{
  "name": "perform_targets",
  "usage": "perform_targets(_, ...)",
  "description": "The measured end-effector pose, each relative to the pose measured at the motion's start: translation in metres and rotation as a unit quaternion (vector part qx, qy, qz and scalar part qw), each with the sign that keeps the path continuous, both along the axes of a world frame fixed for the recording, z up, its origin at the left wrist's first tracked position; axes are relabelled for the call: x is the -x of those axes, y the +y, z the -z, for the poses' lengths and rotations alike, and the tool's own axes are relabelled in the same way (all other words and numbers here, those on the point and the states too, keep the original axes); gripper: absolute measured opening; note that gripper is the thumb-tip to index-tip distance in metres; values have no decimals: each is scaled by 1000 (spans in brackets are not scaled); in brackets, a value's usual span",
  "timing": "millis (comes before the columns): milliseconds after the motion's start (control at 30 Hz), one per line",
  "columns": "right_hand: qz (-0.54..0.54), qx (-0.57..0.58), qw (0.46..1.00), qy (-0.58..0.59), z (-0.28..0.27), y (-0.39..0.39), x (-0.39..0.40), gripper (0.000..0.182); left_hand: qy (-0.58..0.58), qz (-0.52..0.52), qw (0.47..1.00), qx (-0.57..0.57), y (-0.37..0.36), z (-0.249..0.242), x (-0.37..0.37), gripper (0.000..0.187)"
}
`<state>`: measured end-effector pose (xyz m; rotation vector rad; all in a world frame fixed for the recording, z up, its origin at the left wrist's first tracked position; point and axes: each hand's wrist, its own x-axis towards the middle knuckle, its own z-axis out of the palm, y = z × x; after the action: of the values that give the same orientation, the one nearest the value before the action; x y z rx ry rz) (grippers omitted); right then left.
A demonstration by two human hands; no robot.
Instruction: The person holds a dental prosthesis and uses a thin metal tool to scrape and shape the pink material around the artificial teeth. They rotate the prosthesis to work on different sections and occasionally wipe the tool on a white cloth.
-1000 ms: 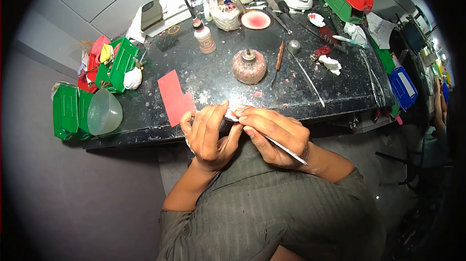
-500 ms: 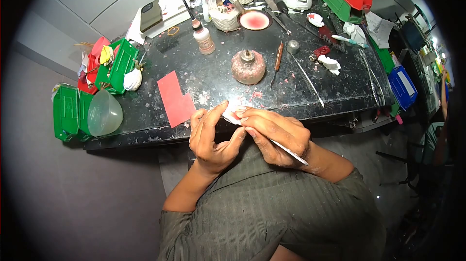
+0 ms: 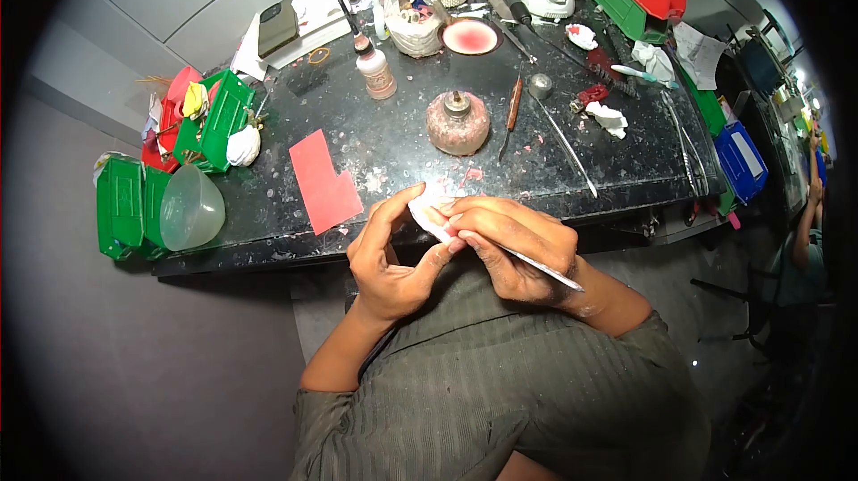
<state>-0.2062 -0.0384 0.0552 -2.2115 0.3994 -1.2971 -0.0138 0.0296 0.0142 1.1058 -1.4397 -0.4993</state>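
Note:
At the front edge of the black bench, my left hand [image 3: 390, 259] is closed on a small white and pink piece [image 3: 429, 216], held between thumb and fingers. My right hand [image 3: 517, 247] grips a thin metal tool [image 3: 547, 274] like a pen; its handle points down to the right, and its tip is hidden by the fingers at the piece. A red sheet [image 3: 323, 186] with a cut-out corner lies left of my hands. Beyond them stands a glass burner jar [image 3: 457, 126].
Green bins [image 3: 121, 208] and a translucent bowl [image 3: 193, 209] sit at the left. Behind are a dropper bottle [image 3: 374, 71] and a round dish [image 3: 470, 37]. To the right lie a red-handled knife [image 3: 513, 107] and a long spoon [image 3: 563, 137]. Another person's arm [image 3: 811, 213] shows at far right.
The piece has turned and shows more of its white side. My right hand and the tool have shifted slightly right. At far right, the other person's arm and body have come further into view.

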Motion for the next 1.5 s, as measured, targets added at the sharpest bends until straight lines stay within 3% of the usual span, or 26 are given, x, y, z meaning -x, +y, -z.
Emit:
perform_targets(100,-15,-2,1000,-12,0,-6,5,16,-38,9,999,1,-2,1,-3,71)
perform_targets(200,28,-92,992,-81,-1,-13,6,17,-104,8,994,37,-5,-6,-7,72)
perform_targets(300,-11,-97,993,-61,-6,-19,6,15,-155,-3,985,74,-8,-4,-8,72)
perform_targets(467,-53,-148,984,-84,-1,-17,1,13,-145,-2,987,67,-8,-3,-7,70)
perform_targets(1300,-61,-163,983,-53,4,-23,5,10,-225,-18,972,70,-7,-13,-7,62)
perform_targets(1500,-79,-155,984,-42,8,-25,9,10,-191,11,981,42,-6,-12,-8,62)
